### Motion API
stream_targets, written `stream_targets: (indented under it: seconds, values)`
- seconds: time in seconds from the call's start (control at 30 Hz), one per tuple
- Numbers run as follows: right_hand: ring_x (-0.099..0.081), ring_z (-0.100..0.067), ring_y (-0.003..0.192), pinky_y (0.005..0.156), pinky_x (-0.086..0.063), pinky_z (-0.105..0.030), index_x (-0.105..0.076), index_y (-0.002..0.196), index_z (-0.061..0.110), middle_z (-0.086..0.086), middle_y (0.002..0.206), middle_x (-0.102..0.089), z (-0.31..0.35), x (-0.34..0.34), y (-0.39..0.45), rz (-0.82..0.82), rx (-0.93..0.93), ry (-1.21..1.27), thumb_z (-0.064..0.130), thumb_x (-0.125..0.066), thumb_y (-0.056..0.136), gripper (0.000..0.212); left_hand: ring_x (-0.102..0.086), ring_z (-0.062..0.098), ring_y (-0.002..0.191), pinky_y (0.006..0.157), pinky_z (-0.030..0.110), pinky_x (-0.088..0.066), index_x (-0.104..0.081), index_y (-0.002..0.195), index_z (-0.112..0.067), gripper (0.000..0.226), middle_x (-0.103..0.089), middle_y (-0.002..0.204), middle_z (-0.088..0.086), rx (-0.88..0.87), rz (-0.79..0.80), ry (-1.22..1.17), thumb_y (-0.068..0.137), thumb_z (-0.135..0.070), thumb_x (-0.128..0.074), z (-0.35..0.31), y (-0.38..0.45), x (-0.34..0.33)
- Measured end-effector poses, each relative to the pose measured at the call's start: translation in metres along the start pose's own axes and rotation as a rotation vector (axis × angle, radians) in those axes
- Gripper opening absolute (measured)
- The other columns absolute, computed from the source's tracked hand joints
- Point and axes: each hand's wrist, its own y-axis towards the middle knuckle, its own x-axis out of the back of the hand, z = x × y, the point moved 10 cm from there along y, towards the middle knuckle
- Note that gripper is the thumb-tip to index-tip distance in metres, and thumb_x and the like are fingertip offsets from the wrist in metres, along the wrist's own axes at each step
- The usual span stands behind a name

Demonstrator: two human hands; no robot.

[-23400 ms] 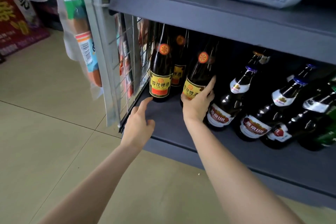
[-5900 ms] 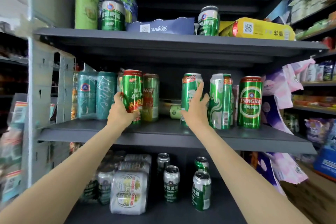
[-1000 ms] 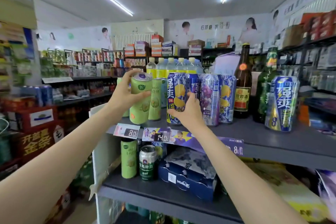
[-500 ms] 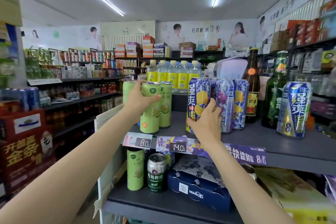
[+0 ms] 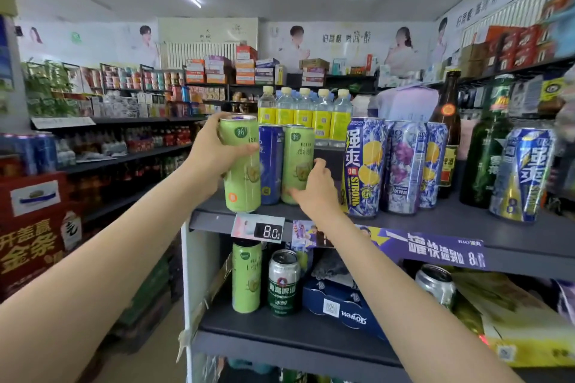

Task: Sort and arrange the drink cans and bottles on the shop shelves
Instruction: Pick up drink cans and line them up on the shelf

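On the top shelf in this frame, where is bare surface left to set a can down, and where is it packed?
Bare top shelf shows along the front edge between the purple can trio and the tilted blue can, and behind the second green can, before the water bottles. The left corner is crowded: left hand grips a green can, beside a blue can.
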Motion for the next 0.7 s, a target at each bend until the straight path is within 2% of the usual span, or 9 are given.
stream_targets:
  seconds: [0.2, 0.33, 0.4, 0.47, 0.53, 0.6, 0.7]
  values:
    - [-0.049, -0.036, 0.117, 0.089, -0.043, -0.041, -0.023, 0.137, 0.002, -0.018, 0.132, -0.046, -0.025, -0.017, 0.045, -0.010, -0.173, -0.065, 0.012, -0.067, 0.084, 0.069, -0.059, 0.011, 0.085, 0.060, 0.029, -0.048, -0.042, 0.127, -0.023, 0.061, -0.059, 0.094, -0.008, -0.007, 0.019, -0.009, 0.077, -0.008, -0.072, 0.005, 0.000, 0.006]
    - [-0.045, -0.037, 0.121, 0.093, -0.042, -0.043, -0.024, 0.136, 0.001, -0.020, 0.134, -0.043, -0.039, -0.018, 0.058, -0.056, -0.234, -0.045, 0.006, -0.064, 0.086, 0.064, -0.058, 0.018, 0.100, 0.080, 0.040, -0.053, -0.041, 0.130, -0.024, 0.066, -0.058, 0.106, -0.004, -0.057, 0.005, 0.015, 0.075, -0.010, -0.074, 0.001, 0.001, 0.003]
    - [-0.043, -0.039, 0.123, 0.095, -0.041, -0.044, -0.024, 0.136, 0.001, -0.022, 0.135, -0.041, -0.043, -0.022, 0.061, -0.042, -0.261, -0.025, 0.005, -0.063, 0.087, 0.063, -0.058, 0.018, 0.101, 0.078, 0.038, -0.053, -0.039, 0.131, -0.025, 0.067, -0.058, 0.107, -0.004, -0.057, 0.004, 0.009, 0.076, -0.011, -0.074, 0.001, 0.002, 0.003]
    - [-0.042, -0.038, 0.124, 0.097, -0.040, -0.042, -0.021, 0.137, 0.000, -0.023, 0.137, -0.038, -0.043, -0.026, 0.059, 0.016, -0.281, 0.009, 0.006, -0.062, 0.087, 0.065, -0.059, 0.017, 0.099, 0.069, 0.030, -0.051, -0.039, 0.132, -0.025, 0.068, -0.058, 0.110, -0.004, -0.066, 0.009, 0.010, 0.076, -0.012, -0.074, -0.002, 0.003, 0.002]
    - [-0.043, -0.036, 0.123, 0.095, -0.039, -0.038, -0.021, 0.137, -0.001, -0.023, 0.137, -0.037, -0.037, -0.023, 0.049, 0.066, -0.242, 0.031, 0.009, -0.061, 0.088, 0.064, -0.060, 0.014, 0.096, 0.063, 0.026, -0.049, -0.038, 0.134, -0.025, 0.069, -0.059, 0.112, -0.004, -0.087, 0.025, 0.017, 0.076, -0.013, -0.074, -0.007, 0.003, 0.000]
    - [-0.046, -0.031, 0.119, 0.090, -0.039, -0.032, -0.028, 0.135, 0.003, -0.017, 0.135, -0.042, -0.022, -0.014, 0.030, 0.091, -0.119, 0.092, 0.007, -0.057, 0.088, 0.055, -0.060, 0.013, 0.096, 0.061, 0.025, -0.048, -0.036, 0.136, -0.026, 0.072, -0.057, 0.119, -0.003, -0.103, 0.046, 0.022, 0.076, -0.015, -0.075, -0.013, 0.003, -0.005]
    - [-0.050, -0.018, 0.119, 0.094, -0.038, -0.025, -0.033, 0.137, 0.014, -0.005, 0.133, -0.049, 0.000, -0.015, -0.010, 0.267, 0.022, 0.345, 0.005, -0.055, 0.089, 0.054, -0.060, 0.012, 0.094, 0.056, 0.024, -0.045, -0.035, 0.137, -0.026, 0.073, -0.057, 0.119, -0.005, -0.100, 0.076, 0.005, 0.077, -0.015, -0.074, -0.019, 0.002, -0.017]
